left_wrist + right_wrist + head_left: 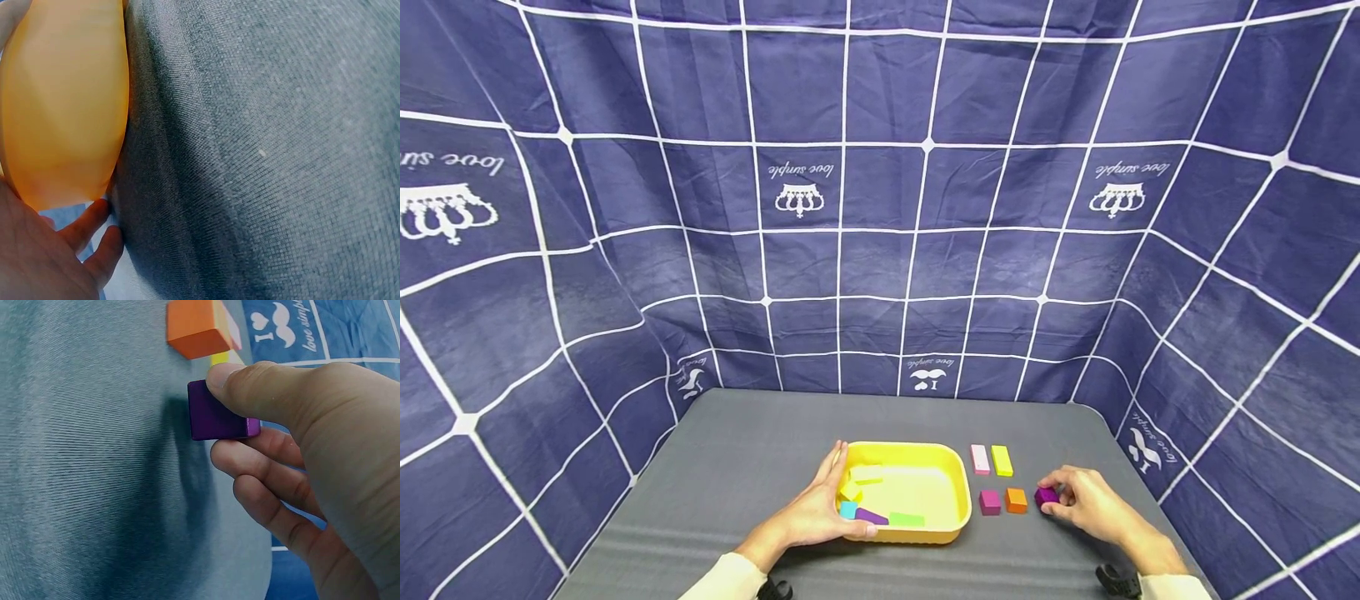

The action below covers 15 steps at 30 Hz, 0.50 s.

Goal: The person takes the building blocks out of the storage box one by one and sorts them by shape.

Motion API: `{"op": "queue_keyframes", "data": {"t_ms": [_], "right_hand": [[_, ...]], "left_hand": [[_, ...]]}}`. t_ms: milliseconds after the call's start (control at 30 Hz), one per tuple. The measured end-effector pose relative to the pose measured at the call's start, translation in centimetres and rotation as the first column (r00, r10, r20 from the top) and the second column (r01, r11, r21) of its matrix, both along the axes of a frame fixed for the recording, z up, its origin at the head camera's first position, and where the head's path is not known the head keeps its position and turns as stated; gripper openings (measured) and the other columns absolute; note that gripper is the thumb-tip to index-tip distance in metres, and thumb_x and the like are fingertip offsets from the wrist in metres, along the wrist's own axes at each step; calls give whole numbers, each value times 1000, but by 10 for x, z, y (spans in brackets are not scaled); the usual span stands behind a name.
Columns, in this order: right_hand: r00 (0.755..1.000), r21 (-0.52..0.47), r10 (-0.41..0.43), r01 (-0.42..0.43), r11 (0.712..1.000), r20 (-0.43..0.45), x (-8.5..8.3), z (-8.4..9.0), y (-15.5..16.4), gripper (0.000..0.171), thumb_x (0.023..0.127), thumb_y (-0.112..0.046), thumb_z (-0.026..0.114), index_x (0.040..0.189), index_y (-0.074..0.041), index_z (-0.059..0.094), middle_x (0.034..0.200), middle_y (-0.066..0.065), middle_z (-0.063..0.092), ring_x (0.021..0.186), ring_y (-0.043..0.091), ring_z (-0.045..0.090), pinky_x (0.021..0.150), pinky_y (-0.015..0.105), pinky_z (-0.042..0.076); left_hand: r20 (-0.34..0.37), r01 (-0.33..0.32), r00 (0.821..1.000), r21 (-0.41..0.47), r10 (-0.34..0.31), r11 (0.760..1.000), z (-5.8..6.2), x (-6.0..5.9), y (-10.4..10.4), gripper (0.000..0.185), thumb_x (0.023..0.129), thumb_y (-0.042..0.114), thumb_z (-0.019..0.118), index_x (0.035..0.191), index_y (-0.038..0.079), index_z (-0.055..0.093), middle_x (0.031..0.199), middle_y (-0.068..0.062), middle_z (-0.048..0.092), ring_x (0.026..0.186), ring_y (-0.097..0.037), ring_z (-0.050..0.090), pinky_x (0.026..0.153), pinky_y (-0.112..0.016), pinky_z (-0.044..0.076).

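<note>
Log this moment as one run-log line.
left hand: holds yellow tray rim | right hand: pinches purple cube on grey table | orange cube: beside

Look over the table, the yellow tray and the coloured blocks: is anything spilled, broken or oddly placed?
Nothing stands out. The yellow tray sits flat on the table with blocks inside; four blocks lie in tidy pairs beside it. The right hand pinches a purple block; the left hand holds the tray's rim.

A grey cloth-covered counter (737, 475) stands enclosed on three sides by navy fabric walls (880, 250) crossed with a white grid. Small white crown, bird and moustache prints with script lettering dot the fabric. Even, soft light fills the space.
</note>
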State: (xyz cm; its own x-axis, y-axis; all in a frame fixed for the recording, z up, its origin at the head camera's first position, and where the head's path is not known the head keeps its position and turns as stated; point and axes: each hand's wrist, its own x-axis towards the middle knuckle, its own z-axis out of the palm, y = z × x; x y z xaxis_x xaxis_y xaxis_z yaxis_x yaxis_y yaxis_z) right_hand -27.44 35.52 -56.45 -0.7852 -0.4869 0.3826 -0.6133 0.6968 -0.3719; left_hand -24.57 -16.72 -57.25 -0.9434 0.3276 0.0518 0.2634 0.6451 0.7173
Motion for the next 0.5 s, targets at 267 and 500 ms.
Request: {"op": "queue_keyframes", "data": {"t_ms": [267,500], "right_hand": [[1000,1,-5,5,1000,23,-1,-7,-3,29,86,-13,104,107,-5,85,89,-4,76,73,-9,58,61,21,50],[1000,-20,3,-3,1000,26,-2,-12,-4,30,85,-13,104,108,-5,85,88,-8,74,74,-12,55,60,20,50]], "left_hand": [[3,-1,1000,2,1,1000,0,1,0,154,79,61,105,188,7,10,197,-22,9,174,-51,38,136,-72,41],[3,-3,1000,-12,3,1000,-1,1,0,153,79,61,104,188,8,10,197,-22,10,173,-50,40,135,-72,42]]}}
